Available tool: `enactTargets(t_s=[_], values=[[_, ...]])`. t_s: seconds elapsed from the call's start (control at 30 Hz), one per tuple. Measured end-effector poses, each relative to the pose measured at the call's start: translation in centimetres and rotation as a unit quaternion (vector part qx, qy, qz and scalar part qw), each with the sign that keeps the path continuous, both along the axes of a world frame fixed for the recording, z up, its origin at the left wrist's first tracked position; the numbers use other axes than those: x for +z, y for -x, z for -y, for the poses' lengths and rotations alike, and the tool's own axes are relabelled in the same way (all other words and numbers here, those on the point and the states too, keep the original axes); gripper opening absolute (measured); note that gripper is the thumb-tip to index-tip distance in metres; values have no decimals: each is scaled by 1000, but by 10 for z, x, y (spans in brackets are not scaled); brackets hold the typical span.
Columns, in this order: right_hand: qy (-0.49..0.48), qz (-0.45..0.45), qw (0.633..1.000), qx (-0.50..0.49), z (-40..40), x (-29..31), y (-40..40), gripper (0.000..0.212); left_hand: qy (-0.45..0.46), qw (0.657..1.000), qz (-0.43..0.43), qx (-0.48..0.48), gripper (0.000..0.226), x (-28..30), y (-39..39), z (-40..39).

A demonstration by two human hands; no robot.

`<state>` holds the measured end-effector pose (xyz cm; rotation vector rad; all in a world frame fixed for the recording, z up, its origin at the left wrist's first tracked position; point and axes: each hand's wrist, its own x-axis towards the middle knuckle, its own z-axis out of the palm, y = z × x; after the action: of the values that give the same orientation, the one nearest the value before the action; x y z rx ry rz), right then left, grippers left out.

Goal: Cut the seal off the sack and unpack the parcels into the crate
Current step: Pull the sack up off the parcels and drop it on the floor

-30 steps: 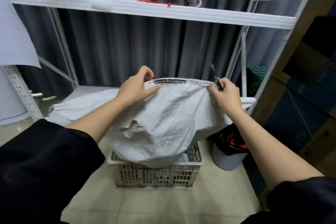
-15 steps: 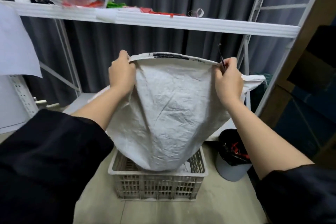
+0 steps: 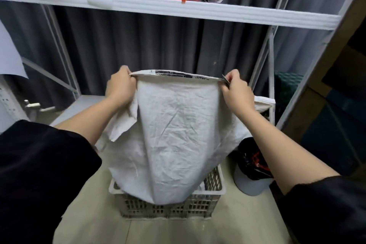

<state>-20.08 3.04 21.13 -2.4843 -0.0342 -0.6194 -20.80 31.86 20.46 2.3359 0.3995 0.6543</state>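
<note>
A crumpled white woven sack [image 3: 174, 136] hangs upside down over the perforated plastic crate [image 3: 215, 190] on the floor, its lower end drooping into the crate. My left hand [image 3: 120, 87] grips the left corner of the sack's top edge, which carries a black printed strip. My right hand [image 3: 236, 90] grips the right corner and also holds a thin dark tool whose tip sticks out above the fingers. The sack hides the inside of the crate, so no parcels show.
A grey bin with a black liner [image 3: 251, 172] stands right of the crate. A white metal rack [image 3: 198, 10] with red and green items on its upper shelf stands behind, before a dark curtain. Cardboard boxes [image 3: 336, 105] line the right side.
Both hands lifted the sack from lying slumped on the low shelf and crate to hanging stretched upright over the crate. The grip on both corners stayed the same.
</note>
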Motion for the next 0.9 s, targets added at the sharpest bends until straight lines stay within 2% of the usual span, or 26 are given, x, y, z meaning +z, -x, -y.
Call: enactTargets(t_s=[0.1,0.17,0.23,0.3,0.37,0.4,0.43,0.47,0.5,0.53,0.6,0.63,0.7,0.77,0.8,0.83,0.87,0.9], values=[[-6,18,1000,-4,1,-5,-13,10,-25,999,6,21,17,-3,-17,-1],[-1,25,1000,-17,1,-6,-15,12,-115,993,-23,16,21,-6,-22,-1],[38,32,998,-34,6,-9,-11,15,-223,971,-81,-27,31,-7,-16,-5],[86,52,994,-41,9,-9,-3,17,-286,944,-152,-71,39,-7,-7,-8],[105,76,991,-38,11,-13,7,18,-321,923,-192,-88,69,-9,2,-9],[101,84,991,-38,13,-17,13,20,-318,925,-189,-86,79,-12,7,-9],[89,87,991,-46,15,-21,19,23,-283,940,-173,-83,81,-14,12,-9],[66,79,993,-61,17,-27,26,25,-205,964,-143,-87,80,-17,16,-11],[37,55,995,-76,19,-36,32,26,-87,986,-109,-92,79,-20,21,-10],[-2,19,996,-85,19,-47,39,27,44,990,-82,-104,77,-26,25,-10],[-156,-58,984,-62,15,-73,49,30,249,954,-65,-155,68,-39,31,-4],[-266,-96,959,-25,11,-84,56,32,311,929,-68,-186,63,-45,37,3],[-453,-152,877,49,3,-107,68,32,363,899,-86,-231,71,-53,56,13],[-600,-191,772,85,0,-124,73,20,340,894,-90,-279,82,-56,73,15],[-654,-201,723,90,-1,-129,75,14,315,894,-95,-305,79,-55,79,12],[-678,-205,700,88,0,-132,74,9,285,894,-103,-330,68,-55,84,9],[-665,-208,713,80,2,-134,74,10,267,899,-116,-328,48,-52,87,5],[-630,-212,745,65,4,-134,72,17,270,905,-133,-300,28,-48,89,3]])
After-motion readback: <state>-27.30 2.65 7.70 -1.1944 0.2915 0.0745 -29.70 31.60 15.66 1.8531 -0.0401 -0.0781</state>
